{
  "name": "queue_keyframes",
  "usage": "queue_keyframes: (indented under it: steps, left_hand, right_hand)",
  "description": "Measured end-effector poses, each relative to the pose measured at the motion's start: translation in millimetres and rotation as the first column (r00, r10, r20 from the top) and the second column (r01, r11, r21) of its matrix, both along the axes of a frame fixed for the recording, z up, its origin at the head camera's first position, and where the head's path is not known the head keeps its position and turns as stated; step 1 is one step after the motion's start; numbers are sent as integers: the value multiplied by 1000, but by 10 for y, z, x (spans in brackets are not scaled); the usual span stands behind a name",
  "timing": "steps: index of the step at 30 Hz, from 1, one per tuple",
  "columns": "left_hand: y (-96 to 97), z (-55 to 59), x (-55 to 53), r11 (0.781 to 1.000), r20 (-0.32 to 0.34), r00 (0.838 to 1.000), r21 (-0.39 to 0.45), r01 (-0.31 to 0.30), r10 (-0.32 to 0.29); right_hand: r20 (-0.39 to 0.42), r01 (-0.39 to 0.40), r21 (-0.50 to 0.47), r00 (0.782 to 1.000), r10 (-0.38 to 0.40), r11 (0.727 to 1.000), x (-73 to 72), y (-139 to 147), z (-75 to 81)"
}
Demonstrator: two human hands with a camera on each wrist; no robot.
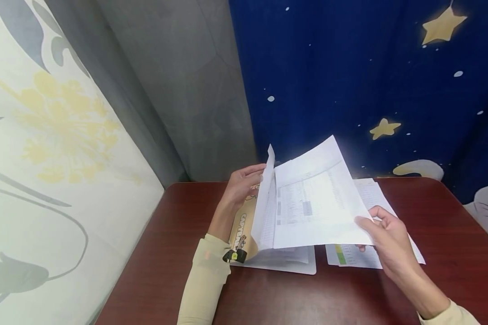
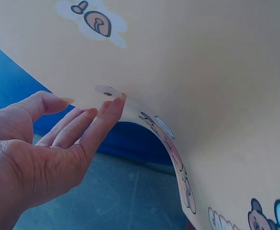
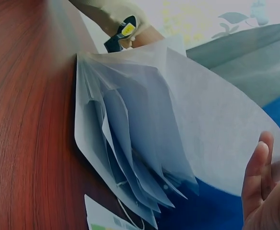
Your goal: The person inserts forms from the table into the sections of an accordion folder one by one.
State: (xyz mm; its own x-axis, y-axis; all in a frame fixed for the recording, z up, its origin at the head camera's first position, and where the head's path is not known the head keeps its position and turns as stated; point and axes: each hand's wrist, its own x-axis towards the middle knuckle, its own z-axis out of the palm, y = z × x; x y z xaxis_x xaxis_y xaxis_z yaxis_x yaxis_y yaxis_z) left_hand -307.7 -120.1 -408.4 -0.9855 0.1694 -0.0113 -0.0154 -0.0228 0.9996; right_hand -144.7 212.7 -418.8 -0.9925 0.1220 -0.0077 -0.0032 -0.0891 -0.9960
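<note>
A folder with a tan cartoon-printed cover (image 1: 247, 221) stands partly open on the table, its several inner sleeves (image 3: 140, 110) fanned out in the right wrist view. My left hand (image 1: 241, 186) is at the raised cover; in the left wrist view its fingers are extended, one fingertip touching the cover's printed face (image 2: 202, 81), the thumb apart. My right hand (image 1: 392, 239) pinches the right lower corner of a white printed sheet (image 1: 321, 203) between thumb and fingers. That sheet bears a table of small text, and its left edge meets the folder's inside.
Other printed papers (image 1: 378, 198), one with a green and yellow strip, lie on the reddish-brown table (image 1: 451, 225) right of the folder, partly under the raised sheet. A blue star-patterned curtain (image 1: 333, 81) and a grey one (image 1: 179, 81) hang behind. A black band (image 1: 235, 256) circles the left wrist.
</note>
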Motion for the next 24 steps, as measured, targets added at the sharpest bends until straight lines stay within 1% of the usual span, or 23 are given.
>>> queue_keyframes:
  steps: [4,14,17,21,24]
  left_hand:
    - [3,-3,-4,1000,-3,1000,13,7,-7]
    - [-9,-8,8,1000,-2,1000,-2,-1,1]
    - [-16,-12,3,1000,-1,1000,-6,-2,2]
    - [-19,-7,-9,1000,2,1000,-15,-2,2]
    - [-17,-2,-16,1000,1,1000,-24,1,-1]
  right_hand:
    - [14,34,53,999,-34,998,-29,-79,1]
    - [34,26,174,999,-32,984,-77,-302,1]
    - [46,23,182,998,-32,983,-90,-372,2]
    - [30,21,205,999,-28,979,-104,-423,13]
    - [0,47,233,999,-48,971,-116,-423,22]
